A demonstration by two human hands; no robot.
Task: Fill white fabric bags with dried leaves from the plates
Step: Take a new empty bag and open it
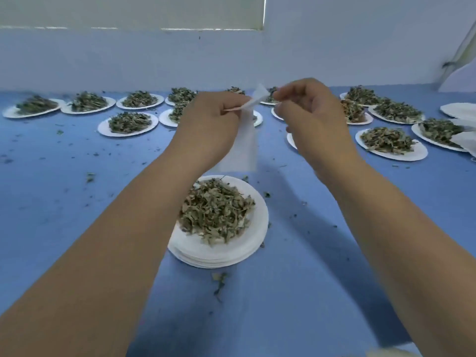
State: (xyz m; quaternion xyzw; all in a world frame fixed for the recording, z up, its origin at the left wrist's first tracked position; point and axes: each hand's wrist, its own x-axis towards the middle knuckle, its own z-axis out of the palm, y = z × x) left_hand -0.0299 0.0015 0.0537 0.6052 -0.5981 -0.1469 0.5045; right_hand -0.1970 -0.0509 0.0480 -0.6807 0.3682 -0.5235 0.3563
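Bag [246, 140] hanging above leaves [216, 210], top pinched by left fingers [231, 109], right fingers [283, 95]

A blue table [64, 215] bears white plates [128, 134] of dried leaves [128, 121], a plate stack [219, 258] and scattered crumbs [219, 279].

I can read no text, number, label or brand: none on the white bag [248, 140] held by my left grip [213, 124] and right grip [309, 117], none on the plates [219, 256] below it.
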